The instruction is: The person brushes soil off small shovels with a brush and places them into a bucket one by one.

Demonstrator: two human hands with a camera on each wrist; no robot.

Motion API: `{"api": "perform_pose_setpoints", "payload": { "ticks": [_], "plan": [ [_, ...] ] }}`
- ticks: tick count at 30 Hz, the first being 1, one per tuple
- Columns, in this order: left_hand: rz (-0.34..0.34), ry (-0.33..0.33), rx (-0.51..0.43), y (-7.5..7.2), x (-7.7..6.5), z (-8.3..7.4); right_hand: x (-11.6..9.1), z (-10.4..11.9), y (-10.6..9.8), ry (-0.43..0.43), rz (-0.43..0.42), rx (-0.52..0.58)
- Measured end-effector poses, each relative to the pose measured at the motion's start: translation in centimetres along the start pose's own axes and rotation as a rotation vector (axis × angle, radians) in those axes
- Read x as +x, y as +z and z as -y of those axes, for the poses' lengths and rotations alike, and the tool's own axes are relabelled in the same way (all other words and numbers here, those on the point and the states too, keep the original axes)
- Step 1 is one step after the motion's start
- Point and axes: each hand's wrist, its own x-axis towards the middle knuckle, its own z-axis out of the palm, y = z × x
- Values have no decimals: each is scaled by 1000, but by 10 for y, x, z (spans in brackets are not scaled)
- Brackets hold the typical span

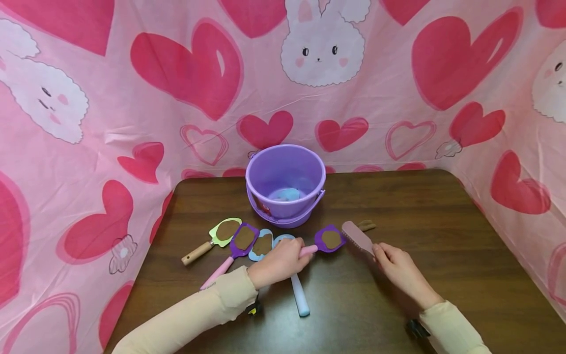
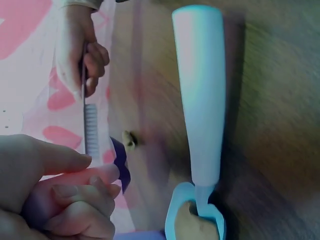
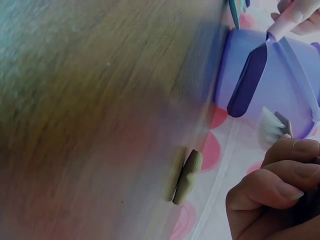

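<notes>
My left hand [image 1: 283,260] grips the pink handle of a small shovel-like tool with a purple head [image 1: 331,239], which bears a flat brown patch. The tool hangs above the table, in front and right of the purple bucket [image 1: 285,216]. My right hand [image 1: 400,268] holds a pink brush [image 1: 359,238] by its handle. White bristles [image 3: 270,129] show in the right wrist view, close to the purple head; in the head view they face it, and contact cannot be told. Behind the brush lies a tan-brown piece [image 1: 367,225].
Left of my hands lie a green tool with a wooden handle [image 1: 196,253], another purple tool [image 1: 244,240] and a light-blue one [image 1: 263,245], all with brown patches. A blue-handled tool [image 1: 300,295] lies under my left hand. Something light blue [image 1: 288,194] shows inside the bucket. A pink curtain [image 1: 376,98] surrounds the table.
</notes>
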Motion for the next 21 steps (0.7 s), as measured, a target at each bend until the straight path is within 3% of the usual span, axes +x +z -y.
{"api": "perform_pose_setpoints", "payload": {
  "ticks": [10,21],
  "plan": [
    [-184,95,124,6,1,5,5,13,11,-60,19,-13],
    [-222,75,173,0,9,1,13,24,22,-171,56,-55]
  ]
}}
